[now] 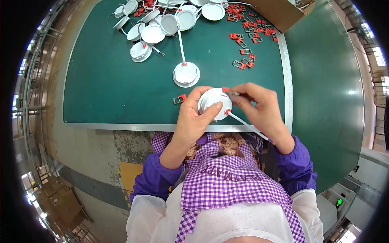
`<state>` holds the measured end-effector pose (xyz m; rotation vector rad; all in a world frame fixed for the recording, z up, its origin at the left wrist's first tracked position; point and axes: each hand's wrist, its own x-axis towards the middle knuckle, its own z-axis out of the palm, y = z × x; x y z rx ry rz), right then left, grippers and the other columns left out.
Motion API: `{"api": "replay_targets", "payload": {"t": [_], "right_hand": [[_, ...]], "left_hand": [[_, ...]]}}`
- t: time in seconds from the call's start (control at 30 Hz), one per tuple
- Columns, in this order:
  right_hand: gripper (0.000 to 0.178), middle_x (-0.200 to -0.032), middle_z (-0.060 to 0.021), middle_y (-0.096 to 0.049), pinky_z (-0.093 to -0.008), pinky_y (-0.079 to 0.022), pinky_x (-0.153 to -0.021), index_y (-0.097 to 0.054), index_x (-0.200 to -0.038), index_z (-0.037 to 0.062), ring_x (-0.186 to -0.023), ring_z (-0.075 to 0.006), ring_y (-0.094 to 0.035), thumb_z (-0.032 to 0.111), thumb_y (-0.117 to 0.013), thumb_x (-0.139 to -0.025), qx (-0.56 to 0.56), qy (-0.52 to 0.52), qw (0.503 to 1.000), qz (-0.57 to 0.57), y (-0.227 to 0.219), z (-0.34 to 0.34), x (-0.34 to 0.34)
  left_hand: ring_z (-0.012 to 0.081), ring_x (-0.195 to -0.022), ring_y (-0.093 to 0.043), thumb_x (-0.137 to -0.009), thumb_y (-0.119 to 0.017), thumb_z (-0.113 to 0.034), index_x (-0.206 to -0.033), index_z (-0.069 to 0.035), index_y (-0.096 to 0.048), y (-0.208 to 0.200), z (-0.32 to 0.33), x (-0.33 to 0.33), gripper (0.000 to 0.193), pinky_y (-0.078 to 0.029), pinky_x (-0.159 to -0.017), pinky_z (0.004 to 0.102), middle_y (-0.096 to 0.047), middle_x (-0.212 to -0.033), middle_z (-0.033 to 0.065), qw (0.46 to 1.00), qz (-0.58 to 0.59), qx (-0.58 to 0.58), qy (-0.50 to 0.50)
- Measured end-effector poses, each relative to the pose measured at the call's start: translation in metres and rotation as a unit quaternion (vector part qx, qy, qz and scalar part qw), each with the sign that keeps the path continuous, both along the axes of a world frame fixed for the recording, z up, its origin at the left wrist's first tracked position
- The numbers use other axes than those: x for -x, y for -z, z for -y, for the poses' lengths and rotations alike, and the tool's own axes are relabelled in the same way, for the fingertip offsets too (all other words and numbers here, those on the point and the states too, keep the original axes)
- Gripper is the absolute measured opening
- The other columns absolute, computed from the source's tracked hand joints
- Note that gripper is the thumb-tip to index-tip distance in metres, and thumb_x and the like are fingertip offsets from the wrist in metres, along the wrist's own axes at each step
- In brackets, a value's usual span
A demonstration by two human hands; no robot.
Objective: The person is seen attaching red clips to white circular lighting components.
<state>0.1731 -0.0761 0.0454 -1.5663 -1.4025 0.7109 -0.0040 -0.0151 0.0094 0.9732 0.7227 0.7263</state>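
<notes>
My left hand (195,113) is closed round a round white downlight (212,98) near the table's front edge, its thumb pressed on the back of the housing. From a red grommet on the housing a white cable (247,125) runs down to the right, its end beside my right wrist. Between the thumb and fingers of my right hand (259,106) is a small red and metal spring clip (229,91), held against the rim of the downlight. Another red clip (179,99) lies just left of my left hand. A second downlight (186,75) rests behind, its cable stretching away from me.
Many more white downlights (153,34) are heaped at the far left of the green table (101,89). Loose red clips (245,51) are scattered at the far right, beside a cardboard box (279,15). A metal strip (287,81) edges the table, with another green surface (324,89) beyond it.
</notes>
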Motion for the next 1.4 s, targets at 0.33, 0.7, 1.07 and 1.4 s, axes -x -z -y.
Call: {"api": "replay_targets", "payload": {"t": [0.33, 0.7, 1.07, 1.4], "right_hand": [[0.014, -0.081, -0.0128, -0.064, -0.0374, -0.051, -0.059, -0.064, -0.097, 0.0007, -0.068, -0.0304, -0.065, 0.004, -0.069, -0.084, -0.01, -0.01, 0.991, 0.133, -0.002, 0.015, 0.013], [0.015, -0.083, -0.0132, -0.066, -0.0317, -0.05, -0.06, -0.066, -0.097, 0.0002, -0.069, -0.026, -0.065, -0.004, -0.067, -0.083, -0.012, 0.03, 0.981, 0.191, 0.001, 0.024, 0.019], [0.021, -0.083, -0.0117, -0.065, -0.0315, -0.051, -0.063, -0.062, -0.098, 0.0033, -0.071, -0.0222, -0.066, -0.001, -0.071, -0.08, 0.011, -0.003, 0.996, 0.085, 0.007, 0.019, 0.003], [0.048, -0.105, -0.0116, -0.066, -0.0288, -0.056, -0.078, -0.059, -0.121, -0.002, -0.089, -0.0157, -0.068, 0.004, -0.08, -0.078, 0.169, -0.051, 0.978, -0.114, -0.013, 0.026, -0.012]], "left_hand": [[0.0095, -0.089, -0.063, -0.089, -0.067, -0.005, -0.114, 0.0, -0.057, -0.008, 0.003, -0.008, 0.028, -0.053, -0.074, 0.0251, -0.065, -0.101, 0.0061, 0.975, -0.166, -0.144, 0.027], [0.0125, -0.079, -0.066, -0.087, -0.068, -0.007, -0.111, -0.001, -0.059, -0.008, 0.005, -0.009, 0.027, -0.053, -0.068, 0.028, -0.068, -0.088, 0.0084, 0.937, -0.221, -0.269, 0.036], [0.0142, -0.081, -0.065, -0.086, -0.068, -0.007, -0.115, -0.003, -0.057, -0.017, -0.006, -0.003, 0.03, -0.052, -0.07, 0.0295, -0.067, -0.09, 0.0095, 0.913, -0.227, -0.314, 0.128], [0.0358, -0.088, -0.069, -0.086, -0.065, -0.007, -0.116, -0.005, -0.056, -0.019, 0.004, -0.005, 0.032, -0.053, -0.075, 0.0417, -0.068, -0.097, 0.0196, 0.931, -0.158, -0.282, 0.169]]}}
